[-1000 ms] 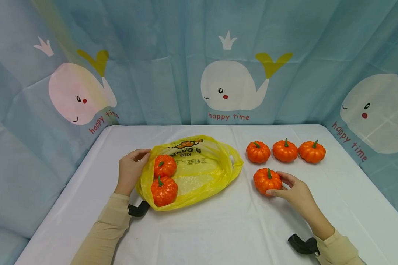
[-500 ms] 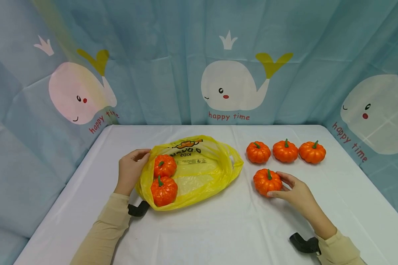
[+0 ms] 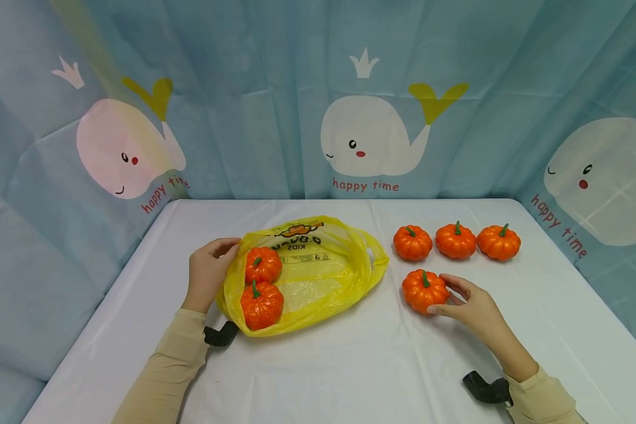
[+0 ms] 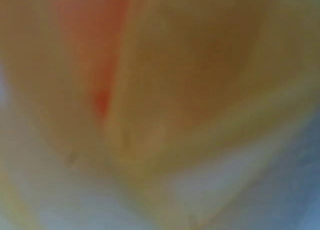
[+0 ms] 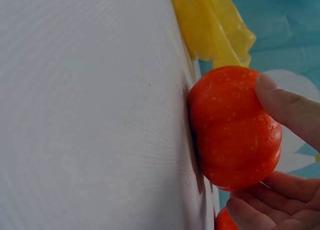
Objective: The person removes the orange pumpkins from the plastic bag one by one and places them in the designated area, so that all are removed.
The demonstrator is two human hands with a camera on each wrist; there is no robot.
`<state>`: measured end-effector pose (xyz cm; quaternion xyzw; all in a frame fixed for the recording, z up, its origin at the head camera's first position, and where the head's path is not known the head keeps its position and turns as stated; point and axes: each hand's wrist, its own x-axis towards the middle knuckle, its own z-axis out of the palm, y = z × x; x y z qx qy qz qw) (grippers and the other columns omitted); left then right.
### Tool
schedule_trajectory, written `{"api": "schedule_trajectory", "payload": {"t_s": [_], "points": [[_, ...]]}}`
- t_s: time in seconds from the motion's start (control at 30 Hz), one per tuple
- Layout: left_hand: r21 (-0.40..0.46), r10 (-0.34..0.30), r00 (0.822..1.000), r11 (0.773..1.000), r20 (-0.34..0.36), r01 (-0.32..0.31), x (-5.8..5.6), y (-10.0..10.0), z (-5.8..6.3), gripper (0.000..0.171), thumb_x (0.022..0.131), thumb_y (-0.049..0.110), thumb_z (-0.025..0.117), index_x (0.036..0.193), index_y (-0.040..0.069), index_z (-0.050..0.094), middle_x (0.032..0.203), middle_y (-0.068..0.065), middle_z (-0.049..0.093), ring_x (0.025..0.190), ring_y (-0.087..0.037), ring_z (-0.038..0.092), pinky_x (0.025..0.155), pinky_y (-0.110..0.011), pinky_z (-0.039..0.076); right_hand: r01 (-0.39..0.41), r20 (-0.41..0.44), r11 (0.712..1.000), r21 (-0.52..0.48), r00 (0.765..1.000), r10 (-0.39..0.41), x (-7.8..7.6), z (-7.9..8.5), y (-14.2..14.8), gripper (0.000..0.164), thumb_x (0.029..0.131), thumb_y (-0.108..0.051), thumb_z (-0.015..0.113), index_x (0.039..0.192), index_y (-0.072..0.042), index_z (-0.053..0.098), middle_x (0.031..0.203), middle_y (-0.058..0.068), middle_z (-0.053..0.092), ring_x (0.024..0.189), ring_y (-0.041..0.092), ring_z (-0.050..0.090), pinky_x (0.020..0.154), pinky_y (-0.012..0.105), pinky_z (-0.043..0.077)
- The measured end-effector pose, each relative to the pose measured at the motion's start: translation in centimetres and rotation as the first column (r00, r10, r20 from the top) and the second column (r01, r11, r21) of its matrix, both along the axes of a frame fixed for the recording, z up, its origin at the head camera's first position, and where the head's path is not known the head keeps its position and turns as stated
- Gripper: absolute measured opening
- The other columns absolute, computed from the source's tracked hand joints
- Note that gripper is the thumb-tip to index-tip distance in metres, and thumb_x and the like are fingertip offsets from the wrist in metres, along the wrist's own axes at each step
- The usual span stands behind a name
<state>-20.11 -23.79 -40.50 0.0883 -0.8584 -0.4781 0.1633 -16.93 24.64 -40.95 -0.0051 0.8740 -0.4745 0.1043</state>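
Observation:
A small orange toy pumpkin (image 3: pixel 424 291) with a green stem sits right of the bag. My right hand (image 3: pixel 471 306) grips its right side, thumb in front and fingers behind. In the right wrist view the pumpkin (image 5: pixel 235 127) is between thumb and fingers, close against the white cloth. My left hand (image 3: pixel 209 274) pinches the left edge of a yellow plastic bag (image 3: pixel 318 300), which lies on its side with its mouth spread. Two more pumpkins (image 3: pixel 262 305) are at the bag's left end. The left wrist view is blurred yellow plastic with a patch of orange.
Three pumpkins (image 3: pixel 456 241) stand in a row at the back right of the white-covered table (image 3: pixel 328 383). A blue curtain (image 3: pixel 254 141) with whale prints hangs behind and at the sides. Each wrist carries a black device (image 3: pixel 487 388).
The pumpkin in my right hand has shifted slightly left, its stem tipping a little. My left hand and the bag stay where they were.

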Motion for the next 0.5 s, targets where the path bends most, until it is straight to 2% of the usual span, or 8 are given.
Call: {"api": "schedule_trajectory", "payload": {"t_s": [0.17, 0.3, 0.43, 0.5], "points": [[-0.001, 0.002, 1.000, 1.000, -0.003, -0.002, 0.0, 0.0, -0.1, 0.028, 0.098, 0.026, 0.063, 0.116, 0.007, 0.073, 0.119, -0.013, 0.072, 0.109, -0.024, 0.065, 0.077, 0.000, 0.044, -0.004, -0.015, 1.000, 0.011, 1.000, 0.004, 0.1, 0.3, 0.1, 0.093, 0.080, -0.033, 0.084, 0.151, 0.003, 0.035, 0.157, 0.025, 0.035, 0.145, 0.041, 0.035, 0.103, 0.035, 0.041], [0.005, 0.003, 1.000, 1.000, -0.002, -0.002, 0.0, 0.0, 0.0, 0.028, 0.098, 0.027, 0.063, 0.116, 0.007, 0.073, 0.119, -0.012, 0.072, 0.109, -0.024, 0.065, 0.077, 0.000, 0.044, 0.038, -0.037, 0.999, 0.027, 0.999, -0.037, 0.5, 1.2, -0.1, 0.090, 0.081, -0.033, 0.082, 0.152, -0.002, 0.036, 0.158, 0.023, 0.034, 0.144, 0.043, 0.036, 0.102, 0.034, 0.041], [0.014, 0.005, 1.000, 1.000, 0.006, -0.005, 0.0, 0.0, 0.1, 0.029, 0.098, 0.027, 0.063, 0.117, 0.007, 0.073, 0.119, -0.012, 0.072, 0.110, -0.024, 0.064, 0.077, 0.000, 0.044, 0.122, -0.139, 0.992, -0.005, 0.983, -0.122, 1.4, 2.4, -0.5, 0.080, 0.084, -0.030, 0.081, 0.149, -0.005, 0.042, 0.155, 0.020, 0.040, 0.141, 0.041, 0.042, 0.096, 0.021, 0.046], [0.013, 0.005, 1.000, 1.000, 0.007, -0.005, 0.0, 0.0, 0.2, 0.029, 0.098, 0.027, 0.063, 0.117, 0.007, 0.073, 0.119, -0.012, 0.072, 0.110, -0.023, 0.064, 0.078, -0.001, 0.044, 0.147, -0.219, 0.989, -0.033, 0.964, -0.151, 1.9, 2.9, -0.9, 0.074, 0.084, -0.028, 0.081, 0.146, -0.005, 0.048, 0.150, 0.015, 0.048, 0.138, 0.026, 0.050, 0.093, 0.011, 0.046]]}}
